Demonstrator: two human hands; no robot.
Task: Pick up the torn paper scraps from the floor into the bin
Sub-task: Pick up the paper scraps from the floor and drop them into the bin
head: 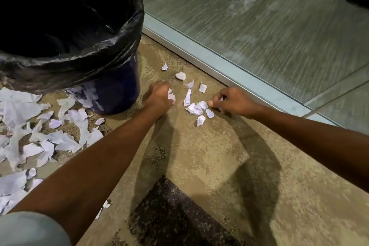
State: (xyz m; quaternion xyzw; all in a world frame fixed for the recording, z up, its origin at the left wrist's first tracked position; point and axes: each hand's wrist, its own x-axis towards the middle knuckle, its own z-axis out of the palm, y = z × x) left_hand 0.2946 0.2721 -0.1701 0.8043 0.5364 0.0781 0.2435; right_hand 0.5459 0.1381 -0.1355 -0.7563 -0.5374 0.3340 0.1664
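A: Step?
B: Gathering. Left hand (159, 97) fisted on scraps (171, 96) already collected, white edges showing past the knuckles. Right hand (231, 101) low on the carpet (199, 156), fingers curled, thumb and forefinger pinching toward the small cluster (196, 109) just beside them.
A: Next?
B: Likely close that pinch, then carry both to the bin (69, 26), near left. Farther bits (180, 75) by the metal sill (209, 66); big pile (40, 136) left untouched.
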